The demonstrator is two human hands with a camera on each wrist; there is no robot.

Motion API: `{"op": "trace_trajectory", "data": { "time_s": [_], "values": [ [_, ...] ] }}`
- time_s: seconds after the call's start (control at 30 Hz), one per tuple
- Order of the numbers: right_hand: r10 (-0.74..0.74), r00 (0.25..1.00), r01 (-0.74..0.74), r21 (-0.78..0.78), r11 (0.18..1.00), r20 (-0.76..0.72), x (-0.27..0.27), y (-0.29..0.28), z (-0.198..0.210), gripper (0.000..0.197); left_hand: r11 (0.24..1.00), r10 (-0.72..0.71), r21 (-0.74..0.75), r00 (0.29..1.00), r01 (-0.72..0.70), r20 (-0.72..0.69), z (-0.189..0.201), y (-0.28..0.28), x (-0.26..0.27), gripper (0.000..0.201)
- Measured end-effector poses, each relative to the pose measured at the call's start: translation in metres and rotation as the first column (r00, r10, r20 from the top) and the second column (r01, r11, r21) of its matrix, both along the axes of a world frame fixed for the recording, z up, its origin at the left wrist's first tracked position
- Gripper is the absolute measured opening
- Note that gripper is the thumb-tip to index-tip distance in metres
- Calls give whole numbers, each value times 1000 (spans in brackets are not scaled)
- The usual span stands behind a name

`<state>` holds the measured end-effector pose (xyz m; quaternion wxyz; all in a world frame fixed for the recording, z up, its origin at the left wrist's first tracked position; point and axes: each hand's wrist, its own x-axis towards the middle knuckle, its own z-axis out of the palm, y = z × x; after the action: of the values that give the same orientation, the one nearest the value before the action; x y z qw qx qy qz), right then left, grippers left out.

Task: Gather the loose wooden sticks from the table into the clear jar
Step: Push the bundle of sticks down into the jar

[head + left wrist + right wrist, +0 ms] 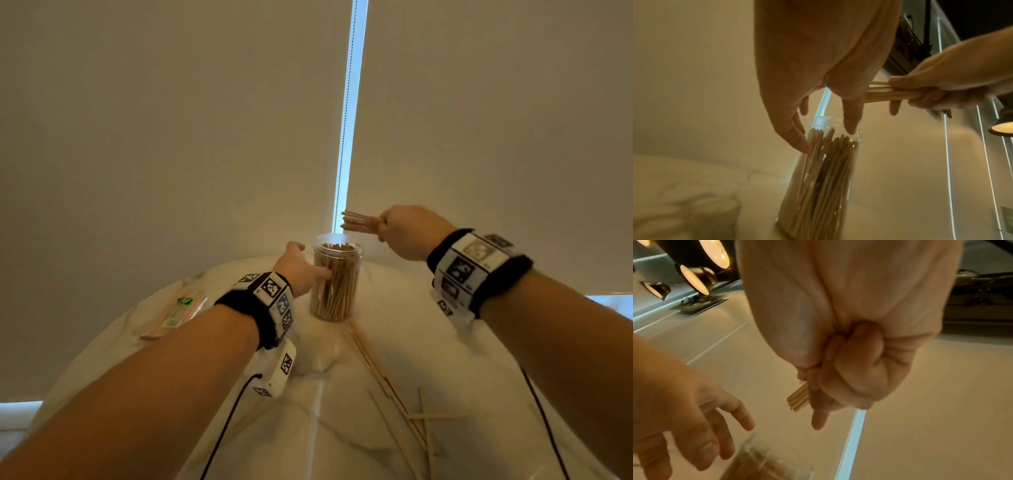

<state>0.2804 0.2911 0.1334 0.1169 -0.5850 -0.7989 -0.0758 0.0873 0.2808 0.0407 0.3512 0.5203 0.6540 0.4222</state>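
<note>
The clear jar (337,284) stands upright at the far middle of the marble table (455,346), packed with wooden sticks. My left hand (306,262) is at the jar's left side with fingers spread and nearly straight; in the left wrist view one fingertip (804,148) touches the jar's wall (824,186). My right hand (399,231) hovers above and to the right of the jar's mouth and grips a bundle of sticks (358,222), ends pointing left. The right wrist view shows the fist (840,379) closed round the bundle (799,400). Several loose sticks (388,380) lie near me.
A wrapped packet of sticks with a green label (176,313) lies at the table's left edge. Roller blinds hang right behind the table, with a bead cord (349,120) in the gap between them. Black cables (226,425) trail from both wristbands across the table.
</note>
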Motion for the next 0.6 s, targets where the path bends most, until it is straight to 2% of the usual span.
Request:
{"op": "trace_trajectory", "data": {
  "time_s": [0.07,0.13,0.17,0.27,0.37,0.43,0.5,0.6],
  "values": [
    [-13,995,19,-59,998,94,-15,28,9,35,998,-32,45,996,36,-83,1,21,5,119],
    [20,971,11,-127,992,236,-30,45,14,33,995,-39,82,995,47,-92,-1,40,9,153],
    [41,955,6,-157,988,292,-37,51,15,30,995,-44,89,995,52,-84,-3,48,12,161],
    [84,899,36,-263,964,430,-58,62,12,30,992,-95,71,993,100,-64,-13,63,17,148],
    [88,837,103,-313,944,541,-79,75,6,36,986,-122,108,992,125,-33,-23,70,18,127],
    [88,812,118,-312,943,576,-88,85,7,34,981,-129,141,991,130,-17,-28,72,18,122],
    [64,828,101,-259,961,557,-93,92,12,32,979,-125,161,992,126,-18,-32,75,16,120],
    [53,897,32,-184,982,440,-94,95,22,14,979,-130,159,991,131,-15,-35,80,15,121]
  ]
}}
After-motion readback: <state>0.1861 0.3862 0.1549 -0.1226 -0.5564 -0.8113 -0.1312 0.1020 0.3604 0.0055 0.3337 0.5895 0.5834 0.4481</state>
